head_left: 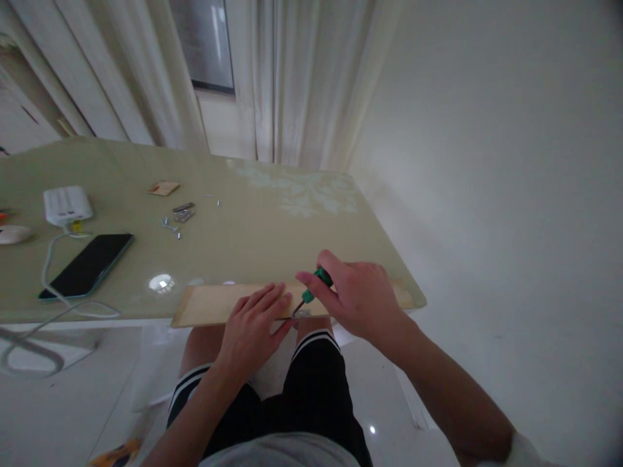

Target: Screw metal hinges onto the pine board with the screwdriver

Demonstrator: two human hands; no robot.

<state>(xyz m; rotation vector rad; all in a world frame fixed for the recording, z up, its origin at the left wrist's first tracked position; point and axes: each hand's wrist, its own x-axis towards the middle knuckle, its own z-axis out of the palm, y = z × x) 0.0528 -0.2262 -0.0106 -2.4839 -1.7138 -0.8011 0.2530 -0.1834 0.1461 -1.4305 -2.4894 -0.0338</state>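
Note:
A long, pale wooden board (pixel 209 303) lies along the table's front edge. My right hand (pixel 357 295) grips a screwdriver (pixel 316 285) with a green handle, tilted so its tip meets a small metal hinge (pixel 304 313) at the board's near edge. Just left of the tip, my left hand (pixel 256 321) rests on the board with its fingers stretched flat across the wood and the thumb by the near edge. Whether a screw sits under the tip is too small to tell.
On the table (pixel 263 240) lie several hinges (pixel 183 213), loose screws (pixel 169 225) and a small wooden piece (pixel 163 188). Farther left are a phone (pixel 90 266), a white power bank (pixel 67 205) and a looped cable (pixel 47 266). A wall (pixel 496 194) rises on the right.

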